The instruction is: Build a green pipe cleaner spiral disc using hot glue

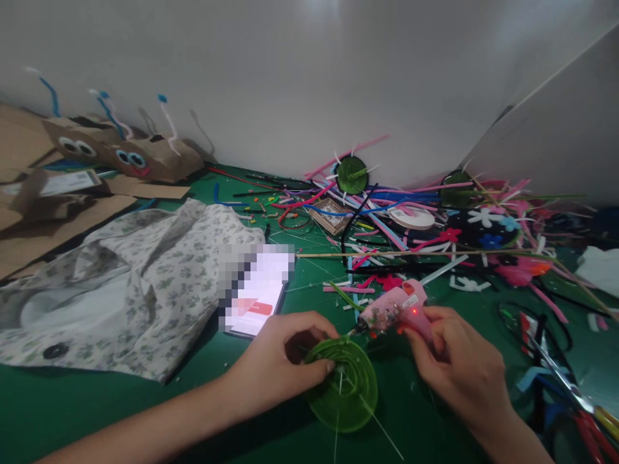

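Observation:
A green coiled disc [355, 393], with thin strands hanging from its lower side, is pinched at its upper left by the thumb and fingers of my left hand [285, 354]. My right hand [464, 361] is wrapped round the handle of a pink glue gun [394, 306], which has a small red light on. The gun's nozzle points left and meets or nearly meets the disc's top edge. A clear glue stick [447, 270] sticks out of the gun's back. Just behind the disc lies a short green strip [345, 296].
A phone [258, 296] and a patterned cloth [140, 277] lie left. Cardboard creatures [155, 161] stand at the back left. Coloured pipe cleaners [382, 232] and another green disc [352, 174] are piled behind. Scissors [570, 380] lie at the right.

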`<action>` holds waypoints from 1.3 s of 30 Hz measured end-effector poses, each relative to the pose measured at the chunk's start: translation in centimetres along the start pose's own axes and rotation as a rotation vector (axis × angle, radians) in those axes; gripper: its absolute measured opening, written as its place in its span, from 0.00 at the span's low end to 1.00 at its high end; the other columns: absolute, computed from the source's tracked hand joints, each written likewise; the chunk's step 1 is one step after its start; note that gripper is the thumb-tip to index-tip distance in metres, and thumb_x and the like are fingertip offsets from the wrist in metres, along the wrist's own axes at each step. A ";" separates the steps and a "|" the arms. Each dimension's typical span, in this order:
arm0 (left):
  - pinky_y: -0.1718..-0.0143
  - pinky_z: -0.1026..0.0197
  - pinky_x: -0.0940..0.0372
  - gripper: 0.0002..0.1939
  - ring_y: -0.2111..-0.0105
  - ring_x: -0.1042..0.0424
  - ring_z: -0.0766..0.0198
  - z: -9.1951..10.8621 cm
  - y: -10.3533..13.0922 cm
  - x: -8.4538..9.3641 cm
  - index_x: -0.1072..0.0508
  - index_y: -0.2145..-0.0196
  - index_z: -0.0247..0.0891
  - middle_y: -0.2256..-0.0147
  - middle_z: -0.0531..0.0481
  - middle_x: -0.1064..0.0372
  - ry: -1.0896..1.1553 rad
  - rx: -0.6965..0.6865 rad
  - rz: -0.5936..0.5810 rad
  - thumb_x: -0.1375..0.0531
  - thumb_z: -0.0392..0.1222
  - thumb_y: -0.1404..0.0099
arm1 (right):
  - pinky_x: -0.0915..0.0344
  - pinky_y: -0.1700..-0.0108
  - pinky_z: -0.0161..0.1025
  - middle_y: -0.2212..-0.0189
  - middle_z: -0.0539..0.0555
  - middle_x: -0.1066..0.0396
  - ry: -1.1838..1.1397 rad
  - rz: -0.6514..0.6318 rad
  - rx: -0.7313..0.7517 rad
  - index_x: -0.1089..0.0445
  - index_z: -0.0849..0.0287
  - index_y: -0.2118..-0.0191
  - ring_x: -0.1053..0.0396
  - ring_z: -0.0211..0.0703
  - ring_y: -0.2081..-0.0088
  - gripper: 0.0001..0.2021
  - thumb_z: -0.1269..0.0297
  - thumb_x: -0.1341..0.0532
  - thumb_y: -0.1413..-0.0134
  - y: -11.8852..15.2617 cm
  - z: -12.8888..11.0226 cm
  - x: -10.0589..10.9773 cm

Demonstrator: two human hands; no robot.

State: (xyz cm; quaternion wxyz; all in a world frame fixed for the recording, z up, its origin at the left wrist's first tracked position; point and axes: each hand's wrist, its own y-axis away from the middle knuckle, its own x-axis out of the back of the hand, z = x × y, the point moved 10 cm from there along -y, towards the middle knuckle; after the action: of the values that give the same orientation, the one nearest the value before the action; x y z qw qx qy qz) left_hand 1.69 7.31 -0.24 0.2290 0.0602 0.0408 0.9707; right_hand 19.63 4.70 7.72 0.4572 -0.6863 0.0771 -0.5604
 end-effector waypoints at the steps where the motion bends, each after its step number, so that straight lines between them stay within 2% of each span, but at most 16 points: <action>1: 0.70 0.67 0.36 0.08 0.70 0.29 0.67 0.2 0.0 0.0 0.27 0.64 0.37 0.69 0.53 0.27 -0.015 -0.008 0.004 0.38 0.32 0.44 | 0.40 0.72 0.30 0.71 0.51 0.30 0.005 0.003 0.005 0.49 0.56 0.74 0.28 0.36 0.67 0.16 0.69 0.39 0.43 0.0 -0.1 0.1; 7: 0.69 0.66 0.34 0.09 0.69 0.29 0.66 0.2 -0.1 0.3 0.26 0.64 0.37 0.69 0.53 0.26 -0.080 -0.021 0.019 0.39 0.32 0.45 | 0.40 0.74 0.31 0.72 0.51 0.31 -0.002 0.003 0.008 0.49 0.55 0.75 0.28 0.37 0.68 0.17 0.69 0.38 0.44 0.1 -0.1 0.2; 13: 0.69 0.66 0.34 0.09 0.68 0.28 0.66 -0.2 -0.1 0.3 0.27 0.64 0.37 0.68 0.53 0.26 -0.039 -0.015 0.022 0.38 0.32 0.44 | 0.40 0.73 0.31 0.74 0.50 0.32 -0.002 0.015 0.025 0.49 0.55 0.75 0.28 0.37 0.68 0.17 0.69 0.38 0.44 -0.1 -0.3 0.4; 24: 0.69 0.66 0.34 0.07 0.68 0.28 0.65 0.3 -0.1 0.6 0.27 0.65 0.36 0.68 0.51 0.26 -0.035 -0.015 0.049 0.38 0.34 0.44 | 0.41 0.74 0.31 0.74 0.50 0.32 0.021 0.018 0.039 0.49 0.55 0.75 0.29 0.36 0.70 0.17 0.69 0.37 0.45 0.0 -0.2 0.4; 39: 0.70 0.66 0.34 0.08 0.69 0.28 0.65 -0.2 -0.2 0.3 0.27 0.65 0.37 0.68 0.52 0.26 -0.044 -0.003 0.027 0.38 0.34 0.45 | 0.40 0.74 0.32 0.74 0.50 0.32 0.021 0.026 0.028 0.49 0.55 0.75 0.30 0.36 0.71 0.18 0.69 0.37 0.46 0.0 -0.2 0.5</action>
State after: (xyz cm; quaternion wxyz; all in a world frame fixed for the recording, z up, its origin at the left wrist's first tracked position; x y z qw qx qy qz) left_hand 1.51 7.63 -0.47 0.2167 0.0820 0.0334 0.9722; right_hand 19.71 4.26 8.05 0.4732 -0.6727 0.0831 -0.5627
